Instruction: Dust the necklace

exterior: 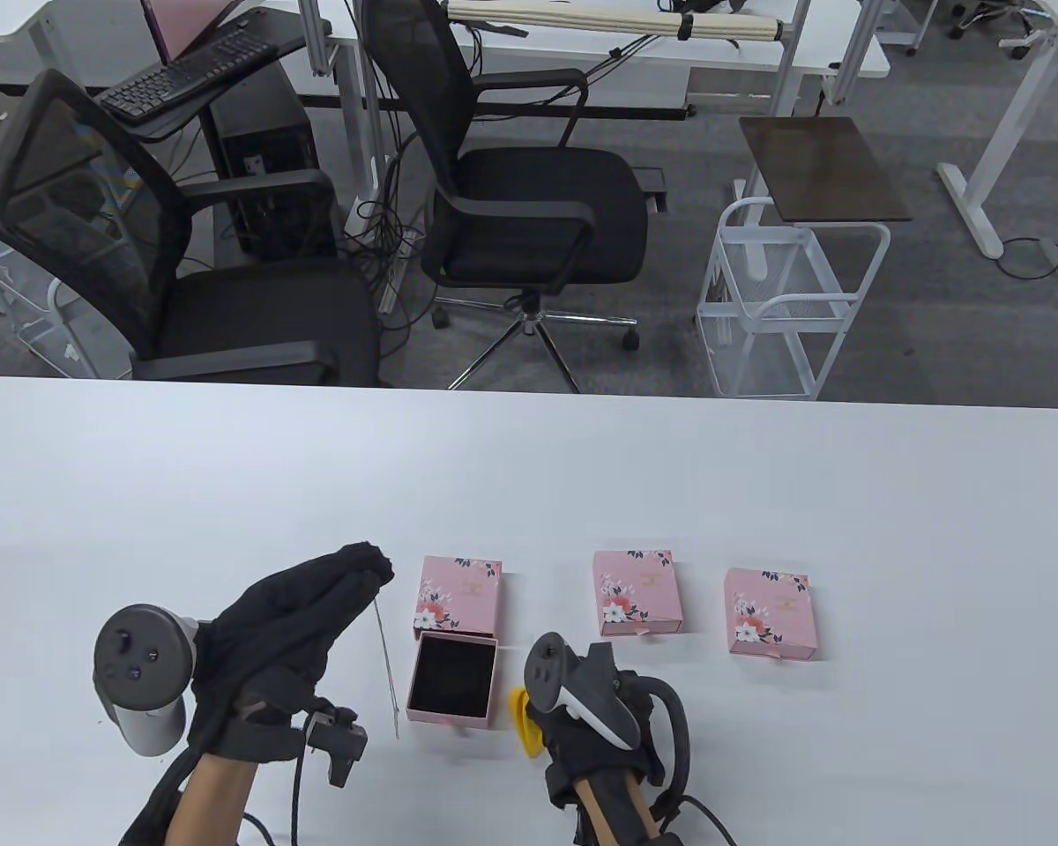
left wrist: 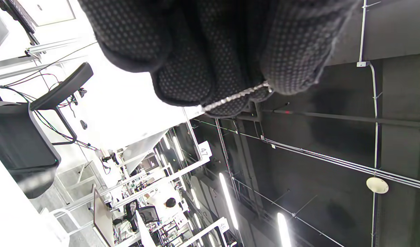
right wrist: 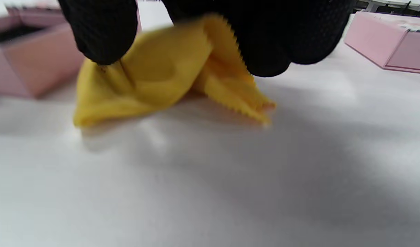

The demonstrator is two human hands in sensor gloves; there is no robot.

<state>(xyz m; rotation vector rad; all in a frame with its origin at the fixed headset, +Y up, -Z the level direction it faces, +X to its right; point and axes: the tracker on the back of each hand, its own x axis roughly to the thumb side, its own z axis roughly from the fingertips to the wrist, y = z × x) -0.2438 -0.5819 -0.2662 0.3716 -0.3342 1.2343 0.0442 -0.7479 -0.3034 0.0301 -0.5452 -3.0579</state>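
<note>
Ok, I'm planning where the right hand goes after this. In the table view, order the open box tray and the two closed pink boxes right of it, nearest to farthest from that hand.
1. Open box tray, just left of the right hand.
2. Middle closed box, beyond the hand.
3. Rightmost closed box, off to the right.

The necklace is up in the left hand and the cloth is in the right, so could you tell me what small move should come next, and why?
Probably lift the cloth off the table and bring it left to the necklace. The left hand pinches the chain's top so it hangs straight beside the open box, ready to wipe, while the right hand grips the cloth low against the table, apart from the chain.
</note>
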